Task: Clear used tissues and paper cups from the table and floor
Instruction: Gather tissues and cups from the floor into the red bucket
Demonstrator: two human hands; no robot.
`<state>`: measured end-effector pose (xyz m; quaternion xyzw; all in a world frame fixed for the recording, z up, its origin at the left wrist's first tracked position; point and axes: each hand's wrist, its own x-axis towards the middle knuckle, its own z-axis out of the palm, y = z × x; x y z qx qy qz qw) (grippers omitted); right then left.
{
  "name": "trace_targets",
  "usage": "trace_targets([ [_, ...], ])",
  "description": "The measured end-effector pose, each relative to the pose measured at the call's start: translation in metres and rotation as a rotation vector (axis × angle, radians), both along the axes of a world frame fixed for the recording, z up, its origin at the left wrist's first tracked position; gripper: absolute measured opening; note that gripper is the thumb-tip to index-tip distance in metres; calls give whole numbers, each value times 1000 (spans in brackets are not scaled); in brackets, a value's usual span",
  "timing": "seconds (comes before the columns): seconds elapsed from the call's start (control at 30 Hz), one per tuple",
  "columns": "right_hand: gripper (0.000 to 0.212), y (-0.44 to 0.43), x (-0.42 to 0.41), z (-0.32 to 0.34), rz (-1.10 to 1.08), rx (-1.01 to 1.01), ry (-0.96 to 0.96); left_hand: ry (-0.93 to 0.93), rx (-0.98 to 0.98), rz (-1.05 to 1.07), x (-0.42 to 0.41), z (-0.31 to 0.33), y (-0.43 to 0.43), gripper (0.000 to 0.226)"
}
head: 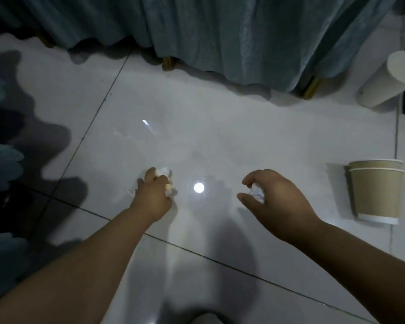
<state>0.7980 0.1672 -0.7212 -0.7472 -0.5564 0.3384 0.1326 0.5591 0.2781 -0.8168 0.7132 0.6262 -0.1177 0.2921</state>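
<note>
Two bare forearms reach in from the bottom edge toward the floor (220,141). The left hand (153,195) is curled over the left tissue (166,172), low against the tile, with its fingers closed round the wad and some paper poking out past the knuckles. The right hand (278,197) pinches the right tissue (257,192) between thumb and bent fingers, close to the tile. To lift cleanly, each hand should probably gather the loose edges into the palm first — thin paper may tear or shed scraps if dragged, and the left wad looks the looser one. Both tissues are white, crumpled and creased, likely soft and almost weightless. Well to the right are the brown cups (377,192), two nested with a white band at the base; I cannot tell whether they stand or lie. A white cup (388,83) sits farther off by the hem of the blue cloth (220,31), seemingly on its side — both are likely the next things to collect.
</note>
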Motion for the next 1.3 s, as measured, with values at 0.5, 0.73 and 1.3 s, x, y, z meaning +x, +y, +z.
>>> trace_targets([
  [0.5,67,-44,101,-40,-565,-123,-353,-393,14,-268,152,41,-15,45],
  [0.73,90,-44,171,-53,-766,-247,-452,-466,-2,-406,216,46,-30,42],
  [1.3,44,-147,220,8,-935,11,-51,-503,-130,-580,342,118,-85,36],
])
